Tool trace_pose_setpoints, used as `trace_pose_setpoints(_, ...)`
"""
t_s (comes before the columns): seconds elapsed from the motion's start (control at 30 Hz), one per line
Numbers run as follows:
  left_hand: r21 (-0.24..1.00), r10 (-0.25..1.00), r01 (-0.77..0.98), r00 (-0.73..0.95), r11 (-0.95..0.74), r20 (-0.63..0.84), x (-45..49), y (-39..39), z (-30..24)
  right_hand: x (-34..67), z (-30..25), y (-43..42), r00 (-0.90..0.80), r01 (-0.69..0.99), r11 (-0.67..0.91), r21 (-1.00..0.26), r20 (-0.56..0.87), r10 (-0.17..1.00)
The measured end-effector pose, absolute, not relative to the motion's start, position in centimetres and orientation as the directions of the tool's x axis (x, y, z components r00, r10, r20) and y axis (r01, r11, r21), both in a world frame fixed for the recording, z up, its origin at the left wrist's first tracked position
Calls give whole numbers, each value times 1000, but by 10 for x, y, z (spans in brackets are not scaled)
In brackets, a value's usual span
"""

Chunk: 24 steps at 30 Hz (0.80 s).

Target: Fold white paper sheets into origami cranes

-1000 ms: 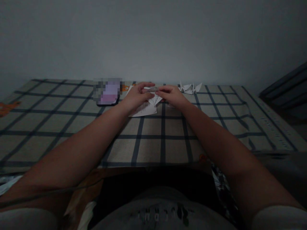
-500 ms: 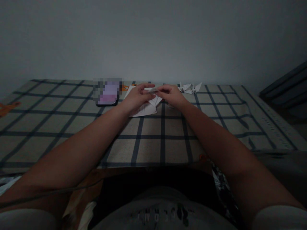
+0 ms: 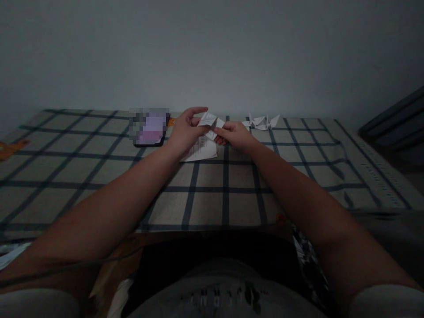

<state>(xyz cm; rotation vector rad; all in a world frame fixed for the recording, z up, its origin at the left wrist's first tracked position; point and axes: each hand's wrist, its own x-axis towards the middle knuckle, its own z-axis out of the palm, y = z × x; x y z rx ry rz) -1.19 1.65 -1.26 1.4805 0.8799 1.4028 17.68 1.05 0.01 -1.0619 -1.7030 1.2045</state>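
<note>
Both of my hands meet over the far middle of a checked cloth (image 3: 205,203). Between them is a small folded white paper piece (image 3: 210,120), raised a little off the cloth. My left hand (image 3: 186,130) pinches its left side, with the forefinger stretched out above it. My right hand (image 3: 232,134) grips its right side with curled fingers. Under my hands lies a flat white paper sheet (image 3: 202,150).
A phone (image 3: 149,128) with a lit screen lies left of my hands. Finished white paper cranes (image 3: 261,122) stand at the back right near the wall. A dark piece of furniture (image 3: 394,128) is at the far right. A cable (image 3: 66,265) crosses my lap.
The folded paper has been lifted and turned, so more of its white face shows. My left forefinger has risen above it. My right hand has dropped slightly.
</note>
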Motion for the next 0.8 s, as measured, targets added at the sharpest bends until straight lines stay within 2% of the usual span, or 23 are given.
trace_pose_setpoints(0.37, 929, 923, -51, 103, -367, 370, -11, 16, -14, 174, 9, 2, -337, 189, 202, -961, 130, 933)
trace_pose_setpoints(0.8, 928, 926, -69, 79, -365, 370, -13, 20, -17, 172, 9, 0, -358, 240, 122, -963, 29, 933)
